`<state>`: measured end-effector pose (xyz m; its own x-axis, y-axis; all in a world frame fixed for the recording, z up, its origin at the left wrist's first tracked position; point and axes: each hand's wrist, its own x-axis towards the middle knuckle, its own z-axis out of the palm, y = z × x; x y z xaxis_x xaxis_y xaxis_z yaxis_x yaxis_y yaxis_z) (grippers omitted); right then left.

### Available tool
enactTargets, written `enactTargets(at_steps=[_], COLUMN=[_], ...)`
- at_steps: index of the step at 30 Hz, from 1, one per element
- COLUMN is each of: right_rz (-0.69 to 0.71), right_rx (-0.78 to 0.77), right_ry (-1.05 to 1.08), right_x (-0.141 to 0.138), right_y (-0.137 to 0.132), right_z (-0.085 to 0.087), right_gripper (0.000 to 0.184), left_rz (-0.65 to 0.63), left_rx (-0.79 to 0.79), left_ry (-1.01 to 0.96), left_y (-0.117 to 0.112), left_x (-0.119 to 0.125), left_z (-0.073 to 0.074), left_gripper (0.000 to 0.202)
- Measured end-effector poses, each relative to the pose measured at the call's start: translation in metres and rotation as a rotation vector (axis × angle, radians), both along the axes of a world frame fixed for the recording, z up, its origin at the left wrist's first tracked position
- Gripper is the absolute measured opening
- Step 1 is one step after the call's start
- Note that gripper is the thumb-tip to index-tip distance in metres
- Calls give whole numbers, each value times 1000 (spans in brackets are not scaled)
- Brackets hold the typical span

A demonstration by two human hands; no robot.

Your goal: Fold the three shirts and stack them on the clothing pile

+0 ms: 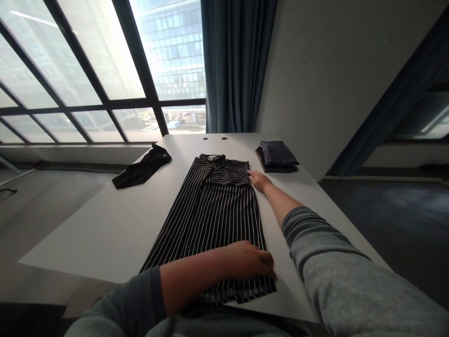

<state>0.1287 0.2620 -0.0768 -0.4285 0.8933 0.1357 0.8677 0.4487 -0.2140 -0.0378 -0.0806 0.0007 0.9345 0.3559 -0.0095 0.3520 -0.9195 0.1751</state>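
A black shirt with thin white stripes (pixel 213 210) lies lengthwise on the white table (pixel 115 224), folded into a long narrow strip with its collar at the far end. My left hand (pixel 249 260) rests flat on the near right part of the shirt by its hem, fingers stretched out. My right hand (pixel 258 179) reaches far forward and lies on the shirt's right edge by the shoulder, fingers extended. Both arms wear grey sleeves.
A crumpled black garment (pixel 142 167) lies at the table's far left edge. A folded stack of dark grey clothes (pixel 277 156) sits at the far right. Two small round holes (pixel 214 138) mark the table's back edge. Windows and a blue curtain stand behind.
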Motion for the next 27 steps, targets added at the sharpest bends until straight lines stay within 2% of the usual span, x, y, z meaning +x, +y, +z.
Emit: enactTargets(at_steps=[5,12,17,22,27], right_rz=[11,-33,-64,-121,-163], right_rx=[-10,-44,-40,-10,-10], right_ry=[-2,47,133,217,235], right_x=[-6,-20,-26,-42,-84], right_y=[30,70,78,81,89], right_z=[-1,-3,0,15,40], right_gripper=[58,56,53,56,57], left_rz=[-6,67,102,179,260], left_rx=[8,-30,-32,6,5], left_ry=[-16,-54,-67,-91,-135], left_y=[3,-1,-10,-29,-48], left_x=[0,-23,-37,-53,-78], left_z=[3,37,53,60,60], left_gripper=[18,10,7,12,17])
